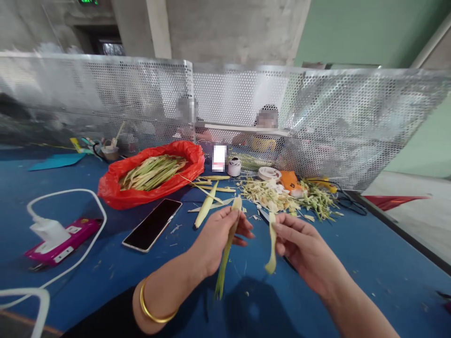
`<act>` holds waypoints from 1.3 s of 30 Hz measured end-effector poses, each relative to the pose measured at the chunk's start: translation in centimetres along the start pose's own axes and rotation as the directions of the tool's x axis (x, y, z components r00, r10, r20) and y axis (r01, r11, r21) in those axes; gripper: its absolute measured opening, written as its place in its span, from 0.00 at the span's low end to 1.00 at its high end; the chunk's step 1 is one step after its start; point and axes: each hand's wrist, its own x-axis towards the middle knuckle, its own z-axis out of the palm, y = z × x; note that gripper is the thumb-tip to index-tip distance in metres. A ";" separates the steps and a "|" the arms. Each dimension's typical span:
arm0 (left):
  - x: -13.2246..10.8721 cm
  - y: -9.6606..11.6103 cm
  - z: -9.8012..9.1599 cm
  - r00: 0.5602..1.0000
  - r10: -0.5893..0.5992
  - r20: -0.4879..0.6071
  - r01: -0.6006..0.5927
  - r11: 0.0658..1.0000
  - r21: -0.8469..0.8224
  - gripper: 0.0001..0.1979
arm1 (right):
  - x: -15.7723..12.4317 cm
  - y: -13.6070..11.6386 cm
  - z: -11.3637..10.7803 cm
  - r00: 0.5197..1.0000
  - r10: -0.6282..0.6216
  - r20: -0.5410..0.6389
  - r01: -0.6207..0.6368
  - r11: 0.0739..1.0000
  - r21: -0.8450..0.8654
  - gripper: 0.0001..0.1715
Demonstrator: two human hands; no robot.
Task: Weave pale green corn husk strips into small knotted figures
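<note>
A long green strip is held over the blue bench by the left hand, and a short pale strip by the right hand; each grip is clamped on its strip. Beyond them, plant scraps are heaped on the bench.

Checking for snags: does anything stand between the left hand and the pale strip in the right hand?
Nothing visible blocks the gap between the left hand and the pale strip, though a metal blade shows beside the strip's upper end; whether held or lying on the tabletop is unclear.
</note>
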 end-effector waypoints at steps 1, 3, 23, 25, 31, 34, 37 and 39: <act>-0.2 -0.3 0.3 0.999 0.012 0.037 -0.013 1.000 0.016 0.10 | -0.1 0.0 0.7 0.998 0.043 0.036 -0.045 0.998 0.050 0.15; -0.6 -0.6 0.7 0.997 0.035 0.072 -0.038 0.999 0.030 0.10 | -0.1 0.1 1.9 0.997 0.039 0.063 -0.043 0.997 0.061 0.14; -1.2 -1.4 1.7 0.991 -0.001 0.130 -0.016 0.991 0.131 0.15 | 0.6 1.2 2.9 0.966 -0.229 -0.123 0.209 0.966 -0.152 0.16; -1.1 -1.5 1.6 0.990 0.006 0.139 -0.026 0.990 0.139 0.16 | 0.6 1.1 2.8 0.964 -0.217 -0.152 0.201 0.973 -0.114 0.22; -1.1 -1.1 1.7 0.987 -0.042 0.157 0.024 0.993 0.115 0.14 | 0.3 0.2 2.6 0.984 -0.171 -0.053 0.162 0.977 -0.140 0.13; -1.1 -0.7 1.7 0.985 -0.012 0.171 -0.013 0.990 0.140 0.16 | 0.6 -0.1 2.4 0.982 -0.183 -0.036 0.177 0.975 -0.133 0.14; -1.1 -0.3 1.8 0.984 -0.014 0.180 -0.024 0.978 0.205 0.14 | 1.1 -0.2 2.2 0.977 -0.204 -0.063 0.192 0.968 -0.159 0.14; -0.9 0.1 1.9 0.985 -0.018 0.171 -0.014 0.983 0.180 0.11 | 1.3 -0.2 2.4 0.968 -0.236 -0.089 0.222 0.965 -0.141 0.16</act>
